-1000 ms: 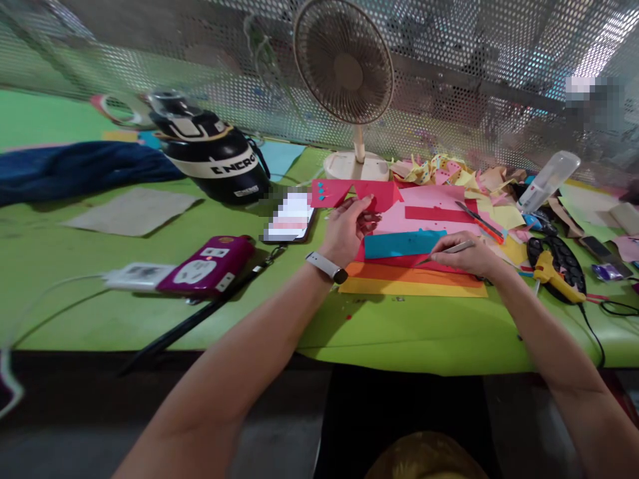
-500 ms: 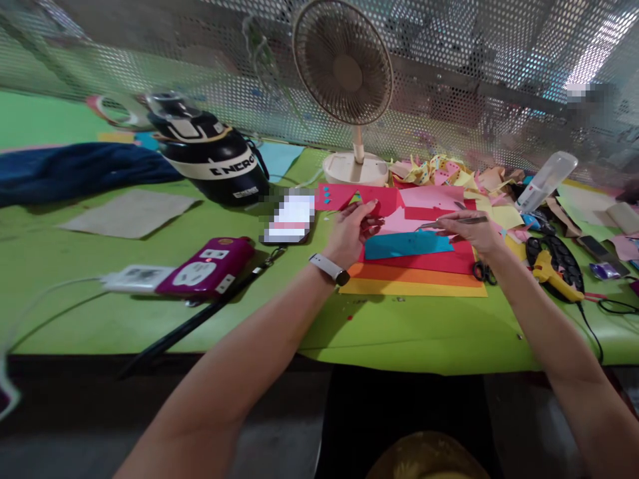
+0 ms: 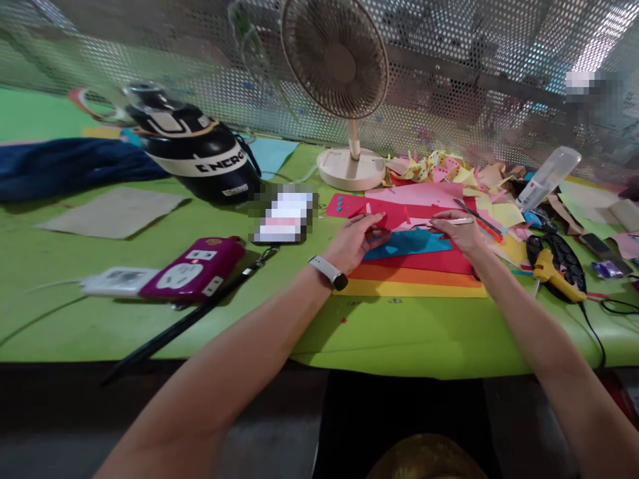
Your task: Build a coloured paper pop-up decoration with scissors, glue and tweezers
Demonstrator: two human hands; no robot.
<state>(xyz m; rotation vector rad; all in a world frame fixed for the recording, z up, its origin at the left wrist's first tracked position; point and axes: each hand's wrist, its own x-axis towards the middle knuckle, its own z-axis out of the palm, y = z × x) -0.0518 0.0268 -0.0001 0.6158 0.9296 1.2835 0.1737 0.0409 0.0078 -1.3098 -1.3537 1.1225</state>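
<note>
My left hand [image 3: 355,241], a watch on its wrist, has its thumb and fingers closed on a piece of red paper [image 3: 395,215]. To its right, my right hand [image 3: 456,231] grips metal tweezers [image 3: 460,221], whose tips point left toward that red piece. Whether the tips touch it I cannot tell. Just below the hands lies a blue paper strip [image 3: 412,245]. Under it are a red sheet [image 3: 439,264], an orange sheet [image 3: 414,275] and a yellow sheet [image 3: 409,289]. Pink paper [image 3: 424,193] lies behind the hands.
A fan [image 3: 352,169] stands behind the papers, with paper scraps [image 3: 444,166] beside it. On the left are a phone [image 3: 285,216], a purple power strip [image 3: 192,271] and a large black bottle [image 3: 200,159]. A yellow glue gun [image 3: 556,276] and a clear bottle [image 3: 549,178] are at right.
The red strip near my right hand no longer shows on the pink paper; red paper now shows at my left fingertips. The tweezers have tilted, and my right hand is slightly further left.
</note>
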